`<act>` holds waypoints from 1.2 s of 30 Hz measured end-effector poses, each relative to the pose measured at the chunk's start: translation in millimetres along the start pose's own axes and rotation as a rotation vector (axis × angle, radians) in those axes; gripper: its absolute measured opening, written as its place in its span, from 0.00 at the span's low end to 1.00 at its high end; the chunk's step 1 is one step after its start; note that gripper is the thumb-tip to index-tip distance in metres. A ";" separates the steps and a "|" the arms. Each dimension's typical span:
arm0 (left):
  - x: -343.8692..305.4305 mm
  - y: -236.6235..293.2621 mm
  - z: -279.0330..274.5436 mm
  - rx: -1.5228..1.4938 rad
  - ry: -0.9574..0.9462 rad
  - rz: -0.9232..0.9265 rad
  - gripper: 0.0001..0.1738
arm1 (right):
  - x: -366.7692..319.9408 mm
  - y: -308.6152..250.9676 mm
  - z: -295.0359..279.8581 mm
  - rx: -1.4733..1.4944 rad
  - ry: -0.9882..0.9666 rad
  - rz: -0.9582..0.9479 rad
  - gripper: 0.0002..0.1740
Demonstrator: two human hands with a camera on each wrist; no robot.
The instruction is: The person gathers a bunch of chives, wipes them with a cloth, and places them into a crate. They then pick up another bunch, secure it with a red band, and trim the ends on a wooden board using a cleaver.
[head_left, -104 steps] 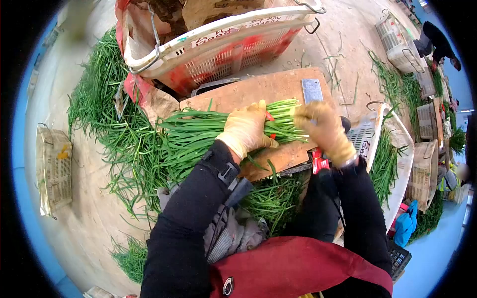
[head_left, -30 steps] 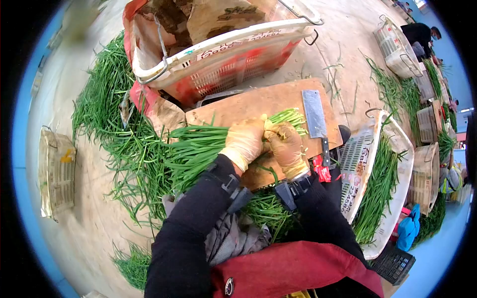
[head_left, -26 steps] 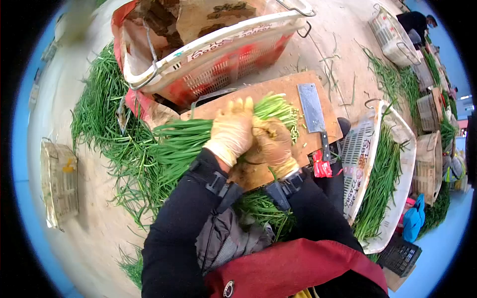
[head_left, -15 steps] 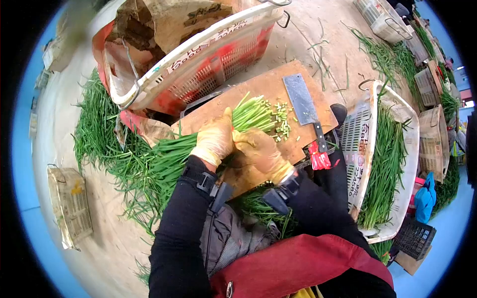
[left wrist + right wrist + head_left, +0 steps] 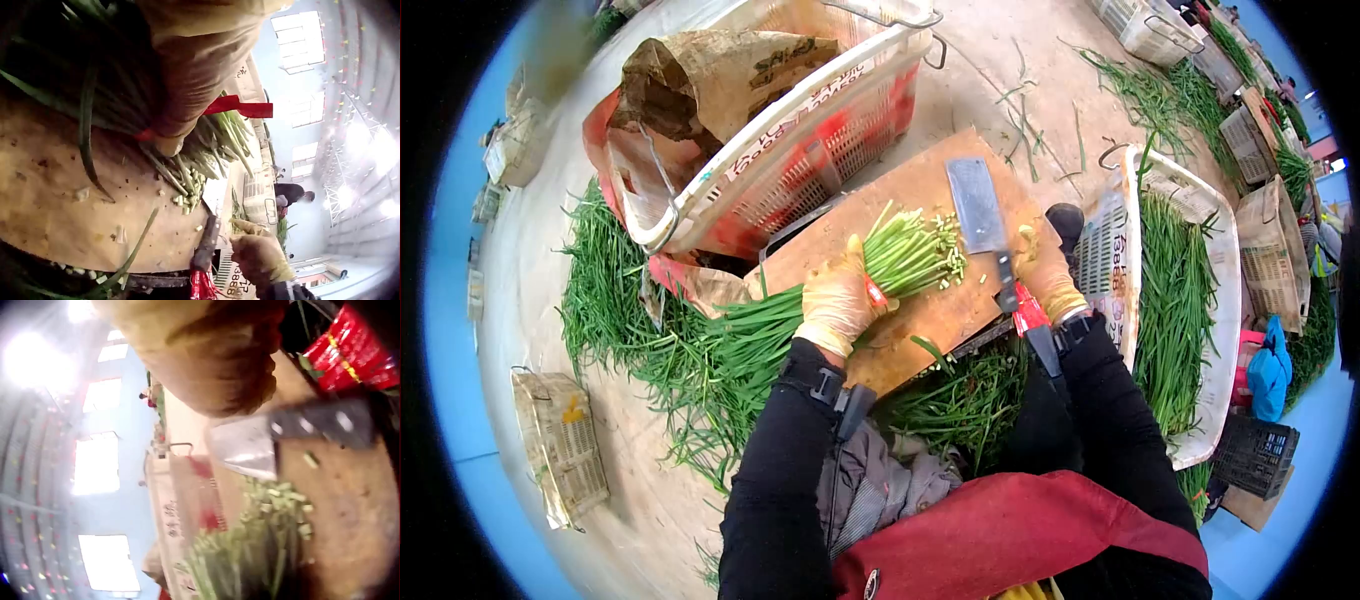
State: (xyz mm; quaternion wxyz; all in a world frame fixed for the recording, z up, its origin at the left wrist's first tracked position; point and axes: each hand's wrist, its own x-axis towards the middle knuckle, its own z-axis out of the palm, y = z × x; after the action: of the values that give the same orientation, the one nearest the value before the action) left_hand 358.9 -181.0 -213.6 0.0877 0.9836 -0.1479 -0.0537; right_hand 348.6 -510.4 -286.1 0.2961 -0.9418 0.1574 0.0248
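**Left hand [image 5: 838, 300] round a bundle of greens [image 5: 897, 254]; right hand [image 5: 1046, 277] beside a knife [image 5: 977, 212]**

On my feeds, the gloved left hand is wrapped round the bundle of greens, where a flat red strip [image 5: 253, 110] shows. The bundle lies on a wooden board [image 5: 900, 345], brown and stained: pale, round stems fan out, while thin green leaves trail off its left end onto a loose heap [image 5: 615, 285]. Short stem pieces [image 5: 951, 246] lie scattered at the cut ends, near the knife. I log a flat, rectangular metal blade and a dark, riveted handle. The right hand, its glove wrinkled, has loosely bent fingers and holds nothing; I see it just beside that handle. Near the handle's end: a shiny red plastic packet [image 5: 353, 353]. Beyond the board I note a slotted, red-smeared plastic crate [image 5: 825, 150].
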 end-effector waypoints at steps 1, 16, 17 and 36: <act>4.1 1.4 -5.2 -0.011 -0.066 -0.033 0.62 | 2.9 -2.0 -5.0 0.071 -0.048 0.014 0.29; 4.0 10.0 -17.6 -0.001 -0.177 -0.073 0.70 | -24.0 -63.5 30.4 0.023 -0.152 0.043 0.51; 4.4 9.7 -17.5 -0.004 -0.170 -0.065 0.70 | -24.2 -59.1 36.0 -0.050 -0.137 0.037 0.50; 4.8 -1.0 -31.0 -0.081 -0.197 -0.088 0.76 | -61.8 -70.9 11.3 0.525 -0.079 -0.157 0.24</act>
State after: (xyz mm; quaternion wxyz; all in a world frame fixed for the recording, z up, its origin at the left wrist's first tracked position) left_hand 367.8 -176.6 -183.8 0.1101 0.9748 -0.1100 -0.1597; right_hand 312.5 -431.7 -247.8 0.5368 -0.8405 0.0733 -0.0032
